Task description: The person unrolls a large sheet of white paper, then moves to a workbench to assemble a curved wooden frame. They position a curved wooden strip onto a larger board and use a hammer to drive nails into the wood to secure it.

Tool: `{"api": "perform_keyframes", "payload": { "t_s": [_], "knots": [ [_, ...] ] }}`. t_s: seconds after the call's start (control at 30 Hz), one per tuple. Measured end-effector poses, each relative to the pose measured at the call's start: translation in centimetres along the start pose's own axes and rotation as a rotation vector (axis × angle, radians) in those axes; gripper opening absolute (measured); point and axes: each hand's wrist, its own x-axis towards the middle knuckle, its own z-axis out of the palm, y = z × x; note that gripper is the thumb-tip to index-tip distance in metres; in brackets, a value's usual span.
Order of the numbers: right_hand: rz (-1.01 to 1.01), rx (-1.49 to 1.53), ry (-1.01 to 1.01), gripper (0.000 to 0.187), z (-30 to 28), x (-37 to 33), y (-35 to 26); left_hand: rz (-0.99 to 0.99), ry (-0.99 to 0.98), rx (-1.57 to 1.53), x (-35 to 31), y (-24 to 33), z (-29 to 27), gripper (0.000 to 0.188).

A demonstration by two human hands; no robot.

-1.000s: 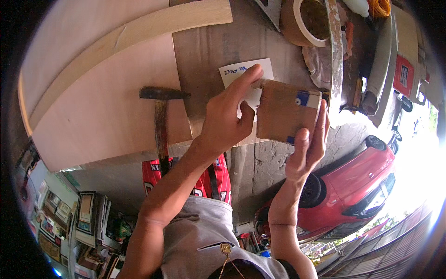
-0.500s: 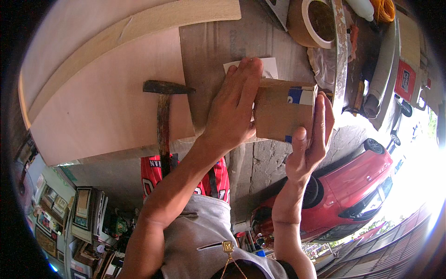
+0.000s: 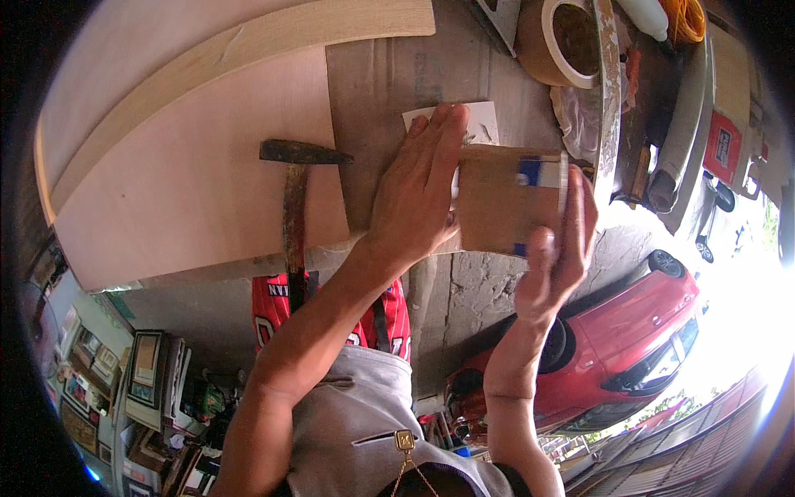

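A small brown cardboard box [image 3: 505, 199] with blue-and-white patches stands between my two palms. My left hand [image 3: 418, 178] presses its left end, fingers straight and together; its thumb is mostly hidden. At the right end, my right hand [image 3: 567, 240] lies along the edge with its thumb toward the near side. White paper [image 3: 480, 120] shows behind my left fingertips. Left of my left hand, a hammer [image 3: 294, 203] lies with its head on the pale plywood sheet [image 3: 190, 190] and its handle over the near edge.
A curved wooden strip [image 3: 248, 37] lies across the plywood. Beyond the box are a wide tape roll [image 3: 555, 41], a metal square [image 3: 499, 25] and crumpled plastic [image 3: 575, 124]. A red car [image 3: 621, 340] stands at right; picture frames [image 3: 145, 373] lean at lower left.
The box has shifted very slightly right between my hands. My right thumb has slid a little rightward along the box's edge. My left hand stays nearly in place.
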Motion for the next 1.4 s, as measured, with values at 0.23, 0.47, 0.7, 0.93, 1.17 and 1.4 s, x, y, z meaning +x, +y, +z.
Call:
{"api": "perform_keyframes", "payload": {
  "t_s": [0.23,0.47,0.7,0.93,1.17,1.4],
  "knots": [
    [0.000,-0.023,-0.003,0.065,0.1,0.0,0.0,-0.029,-0.068,0.043,-0.2,0.2,-0.5,0.108],
    [-0.033,-0.087,-0.050,0.069,0.3,-0.5,-0.6,0.032,0.007,0.065,0.0,-0.2,-0.1,0.108],
    [0.295,0.264,0.072,0.063,0.1,-1.0,0.1,-0.043,-0.075,0.048,0.0,0.2,-0.5,0.110],
    [0.777,1.253,0.303,0.046,-0.5,-2.4,1.7,-0.083,-0.044,-0.025,0.3,0.5,-0.6,0.116],
    [0.792,1.487,0.005,0.054,0.3,-1.5,3.9,-0.060,-0.115,0.104,0.8,1.8,-2.4,0.117],
    [0.880,1.583,0.146,0.060,1.1,-0.4,4.8,-0.128,-0.281,0.290,1.3,2.4,-4.3,0.114]
  ]
}}
